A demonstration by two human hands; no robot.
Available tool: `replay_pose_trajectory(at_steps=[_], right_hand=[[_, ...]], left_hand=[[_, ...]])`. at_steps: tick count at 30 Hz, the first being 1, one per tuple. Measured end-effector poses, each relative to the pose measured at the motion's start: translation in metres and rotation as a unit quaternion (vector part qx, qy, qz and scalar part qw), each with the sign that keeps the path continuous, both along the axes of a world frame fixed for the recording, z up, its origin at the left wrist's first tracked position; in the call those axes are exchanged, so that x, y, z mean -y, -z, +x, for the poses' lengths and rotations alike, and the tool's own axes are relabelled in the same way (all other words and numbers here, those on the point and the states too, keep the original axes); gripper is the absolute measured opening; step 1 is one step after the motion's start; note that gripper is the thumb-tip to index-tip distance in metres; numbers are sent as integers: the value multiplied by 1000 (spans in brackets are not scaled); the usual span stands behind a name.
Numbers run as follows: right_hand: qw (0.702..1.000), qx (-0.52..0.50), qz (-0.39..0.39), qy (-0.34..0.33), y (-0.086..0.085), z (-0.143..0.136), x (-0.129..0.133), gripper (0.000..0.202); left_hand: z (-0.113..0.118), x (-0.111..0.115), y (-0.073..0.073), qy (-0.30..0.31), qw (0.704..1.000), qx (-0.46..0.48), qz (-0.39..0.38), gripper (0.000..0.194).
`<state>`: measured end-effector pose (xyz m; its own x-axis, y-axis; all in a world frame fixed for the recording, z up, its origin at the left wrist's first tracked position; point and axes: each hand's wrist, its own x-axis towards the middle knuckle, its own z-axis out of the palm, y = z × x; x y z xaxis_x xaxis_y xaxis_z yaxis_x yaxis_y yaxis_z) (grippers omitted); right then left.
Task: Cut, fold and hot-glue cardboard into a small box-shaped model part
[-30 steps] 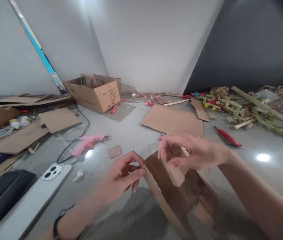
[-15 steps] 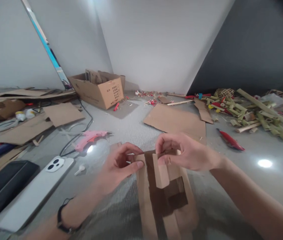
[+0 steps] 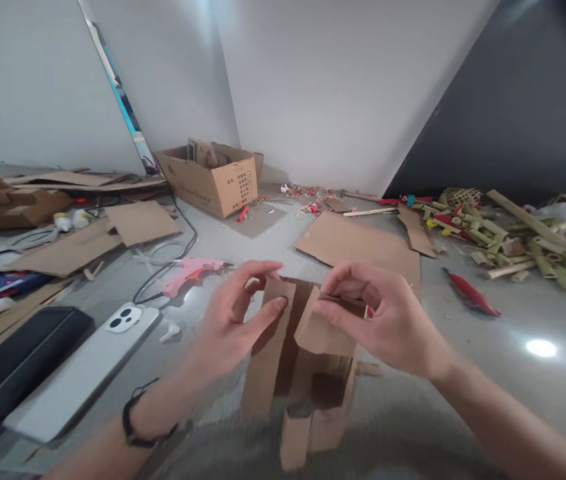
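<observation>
A folded cardboard piece [image 3: 261, 370], open along the middle with a square cut-out, is held up between both hands. My left hand [image 3: 237, 317] pinches its left upper edge, thumb on the near face and fingers behind. At the right, my right hand [image 3: 375, 313] grips a flap of the same cardboard between thumb and fingers. The lower end tilts toward me, and small tabs stick out at its bottom and right side. What lies behind the cardboard is hidden.
On the left lie a pink glue gun [image 3: 190, 275], an earbud [image 3: 170, 332], a white phone [image 3: 85, 370] and a black case [image 3: 25, 357]. A cardboard box [image 3: 213, 177] stands behind. Right are a flat cardboard sheet [image 3: 357, 243], a red knife-like tool [image 3: 471, 293] and bamboo pieces [image 3: 543, 243].
The cardboard piece has been lifted and tilted, its lower end now showing fully. Both hands keep their grip on it. The camera view has shifted slightly to the left.
</observation>
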<state>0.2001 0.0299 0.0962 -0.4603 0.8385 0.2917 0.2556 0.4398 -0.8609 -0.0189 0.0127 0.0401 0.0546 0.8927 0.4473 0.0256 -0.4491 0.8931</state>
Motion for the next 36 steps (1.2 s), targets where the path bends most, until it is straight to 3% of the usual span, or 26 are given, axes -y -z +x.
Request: replay_pose_trajectory(at_steps=[3,6,8,12,16,20,28,36], right_hand=[[997,9,69,30,0,1,9,12],[990,34,124,52,-1,4,13,13],[986,44,147,63,-1,6,14,13],[986,39,151,60,-2,7,14,14],[994,23,102,38,-3,7,15,12],[997,48,54,40,-7,8,20,10],[997,51,22,44,-11,7,19,11],[998,24,45,42,-6,5,16,12]], left_hand=[[-6,-4,0,71,996,55,-24,55],[-11,-7,2,196,975,58,-87,57],[-14,-8,4,231,965,39,-115,55],[-14,-5,12,194,975,3,-112,59],[-15,5,21,109,990,-57,-75,71],[-15,11,24,29,989,-143,-17,64],[-18,10,25,28,985,-168,23,63],[-11,15,19,-38,969,-223,102,59]])
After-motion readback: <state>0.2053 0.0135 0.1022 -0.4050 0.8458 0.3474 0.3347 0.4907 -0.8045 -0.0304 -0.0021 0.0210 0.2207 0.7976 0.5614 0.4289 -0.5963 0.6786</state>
